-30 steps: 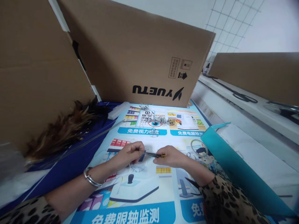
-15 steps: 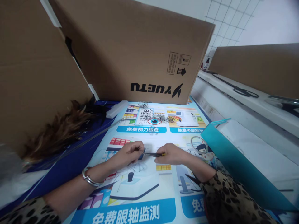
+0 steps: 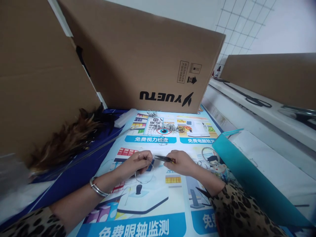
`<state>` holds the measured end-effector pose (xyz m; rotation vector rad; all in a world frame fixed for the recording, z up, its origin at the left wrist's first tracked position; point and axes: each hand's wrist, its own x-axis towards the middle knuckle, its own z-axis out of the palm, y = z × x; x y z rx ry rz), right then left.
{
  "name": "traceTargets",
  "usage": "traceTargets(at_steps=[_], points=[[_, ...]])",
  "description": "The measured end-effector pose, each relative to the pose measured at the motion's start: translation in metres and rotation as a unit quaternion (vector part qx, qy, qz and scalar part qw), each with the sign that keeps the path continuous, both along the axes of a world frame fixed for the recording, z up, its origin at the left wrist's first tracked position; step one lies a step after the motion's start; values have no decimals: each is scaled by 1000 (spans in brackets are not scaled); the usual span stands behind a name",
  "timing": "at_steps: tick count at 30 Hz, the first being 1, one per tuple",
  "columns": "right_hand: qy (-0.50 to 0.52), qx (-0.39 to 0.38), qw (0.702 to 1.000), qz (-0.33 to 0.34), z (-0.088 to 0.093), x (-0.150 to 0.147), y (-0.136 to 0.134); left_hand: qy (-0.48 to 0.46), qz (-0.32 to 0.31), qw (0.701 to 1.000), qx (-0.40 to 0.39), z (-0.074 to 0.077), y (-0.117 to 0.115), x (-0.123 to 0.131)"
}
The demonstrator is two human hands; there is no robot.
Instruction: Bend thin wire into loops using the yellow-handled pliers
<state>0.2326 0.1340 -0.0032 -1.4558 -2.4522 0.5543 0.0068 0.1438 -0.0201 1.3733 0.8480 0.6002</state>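
Observation:
My left hand pinches a thin wire loop that hangs down from its fingers over the printed poster. Facing it, my right hand is closed around small dark pliers with a yellow handle end. The pliers' tip points left toward the wire at my left fingers. A silver bangle sits on my left wrist. Both sleeves have a leopard print.
A large YUETU cardboard box stands behind the poster, another cardboard panel at left. Brown feathers lie at left. Several small wire ornaments sit near the box. A teal folder lies at right; scissors on the far shelf.
The pliers have lifted slightly and their tip has come away from my left fingers. The wire loop now hangs clearly below my left hand.

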Motion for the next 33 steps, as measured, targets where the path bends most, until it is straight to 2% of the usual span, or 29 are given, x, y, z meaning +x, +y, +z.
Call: traceTargets(at_steps=[6, 14, 20, 28, 33], points=[[-16, 24, 999, 15, -2, -2, -4, 3, -18, 1000, 15, -3, 0, -1], [-23, -33, 999, -5, -1, -6, -7, 10, 5, 1000, 20, -7, 3, -3], [17, -56, 998, -15, 0, -8, -9, 14, 10, 1000, 20, -10, 5, -3], [77, -96, 992, -19, -8, -7, -8, 14, 11, 999, 47, -5, 3, -1], [87, -95, 991, -25, -9, -7, -9, 23, 9, 998, 52, -4, 3, -1]])
